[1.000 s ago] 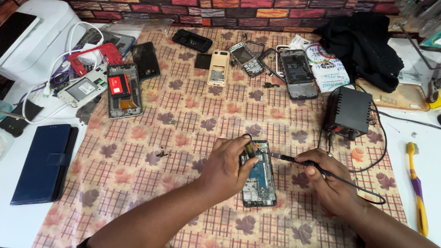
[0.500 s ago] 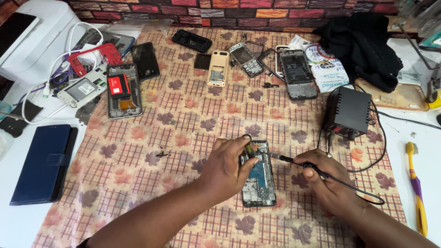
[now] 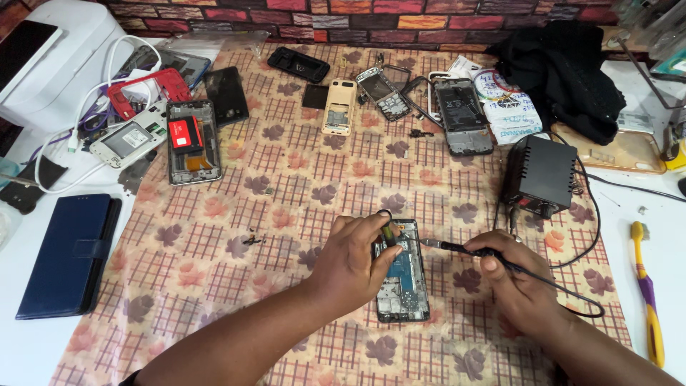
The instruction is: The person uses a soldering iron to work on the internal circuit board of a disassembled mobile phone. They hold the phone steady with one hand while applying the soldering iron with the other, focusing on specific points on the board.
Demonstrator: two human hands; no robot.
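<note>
Opened phone (image 3: 405, 275) lies near the front edge of the tabletop (image 3: 286, 214), long axis running front to back. Left hand (image 3: 354, 261) rests on its left side, fingers pinching a small tool (too small to identify). Right hand (image 3: 518, 286) grips the soldering iron (image 3: 457, 248), tip pointing left at the phone's upper end.

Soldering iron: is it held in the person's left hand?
No: the soldering iron is held in the right hand, while the left hand rests on the opened phone.
</note>
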